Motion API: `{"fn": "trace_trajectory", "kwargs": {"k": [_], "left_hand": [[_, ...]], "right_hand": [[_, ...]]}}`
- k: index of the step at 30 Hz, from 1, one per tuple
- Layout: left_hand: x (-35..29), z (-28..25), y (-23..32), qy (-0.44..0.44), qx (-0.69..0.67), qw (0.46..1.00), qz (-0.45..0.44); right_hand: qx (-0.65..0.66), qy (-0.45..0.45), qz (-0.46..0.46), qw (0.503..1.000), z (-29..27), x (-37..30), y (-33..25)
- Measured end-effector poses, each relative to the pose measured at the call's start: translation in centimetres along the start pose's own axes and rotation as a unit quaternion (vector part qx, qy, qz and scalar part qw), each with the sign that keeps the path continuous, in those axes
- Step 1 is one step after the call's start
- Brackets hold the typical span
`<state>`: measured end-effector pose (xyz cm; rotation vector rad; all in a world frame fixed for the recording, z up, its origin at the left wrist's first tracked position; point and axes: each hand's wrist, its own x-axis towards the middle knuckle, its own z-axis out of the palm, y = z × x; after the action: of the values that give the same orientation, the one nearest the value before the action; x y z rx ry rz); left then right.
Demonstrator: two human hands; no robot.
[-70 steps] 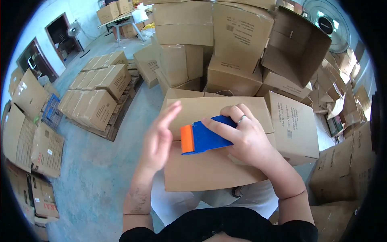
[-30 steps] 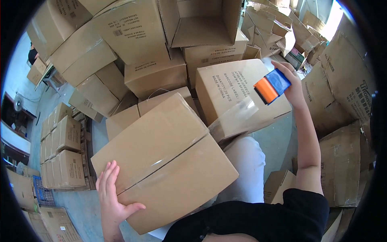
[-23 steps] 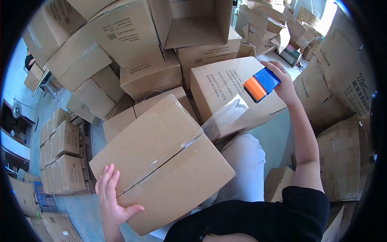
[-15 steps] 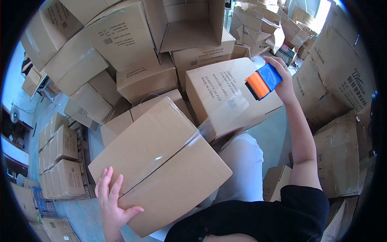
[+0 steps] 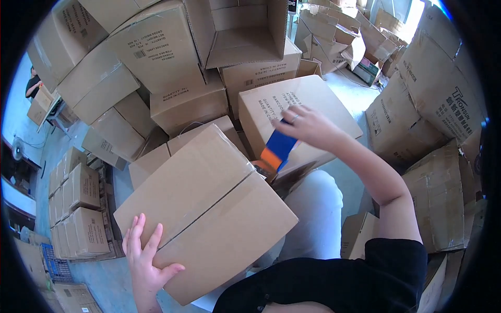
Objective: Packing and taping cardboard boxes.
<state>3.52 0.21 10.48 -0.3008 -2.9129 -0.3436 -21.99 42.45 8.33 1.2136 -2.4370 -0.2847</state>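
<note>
A closed brown cardboard box lies tilted in front of me, the seam between its flaps running diagonally across the top. My left hand is spread flat on its near left corner, thumb apart from the fingers. At the seam's far right end, my right hand grips a blue and orange tape dispenser, its orange head down at the box edge. Motion blurs the dispenser a little, and whether its head touches the box I cannot tell.
Behind the dispenser stands another printed carton. Stacked cartons rise at the far left, with an open empty box on top. Flattened cardboard leans at the right. More boxes stand on a pallet at the left.
My right hand has swung down and left with the tape dispenser, from above the far carton to the box's edge. The tape strip stretched between them no longer shows. My left hand stays put.
</note>
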Motion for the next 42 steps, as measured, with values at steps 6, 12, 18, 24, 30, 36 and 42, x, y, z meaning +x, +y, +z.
{"fn": "trace_trajectory", "kwargs": {"k": [6,12,18,24,30,36,42], "left_hand": [[0.4,0.2,0.0,0.008,-0.014,1.000,-0.005],[1.1,-0.1,0.6,0.018,0.011,0.999,-0.024],[0.9,0.3,-0.2,0.048,-0.025,0.997,-0.048],[-0.5,0.0,-3.6,0.093,-0.050,0.986,-0.127],[1.5,3.4,-4.9,0.319,-0.491,0.755,-0.295],[3.3,7.2,-6.0,0.245,-0.771,0.549,-0.207],[0.0,10.1,1.1,0.449,-0.365,0.787,-0.213]], "right_hand": [[0.011,0.012,-0.050,0.999,0.0,3.1,-5.8],[-0.064,0.051,-0.014,0.997,0.2,4.4,-9.5],[0.008,0.095,0.090,0.991,1.8,2.0,-9.9],[0.367,0.328,0.458,0.740,-0.4,-3.7,-7.1],[0.913,0.181,0.305,0.203,0.3,-4.3,-18.4],[0.879,0.415,0.046,0.231,4.1,2.2,-21.4],[0.907,0.257,0.223,0.249,-2.6,10.2,-15.4]]}}
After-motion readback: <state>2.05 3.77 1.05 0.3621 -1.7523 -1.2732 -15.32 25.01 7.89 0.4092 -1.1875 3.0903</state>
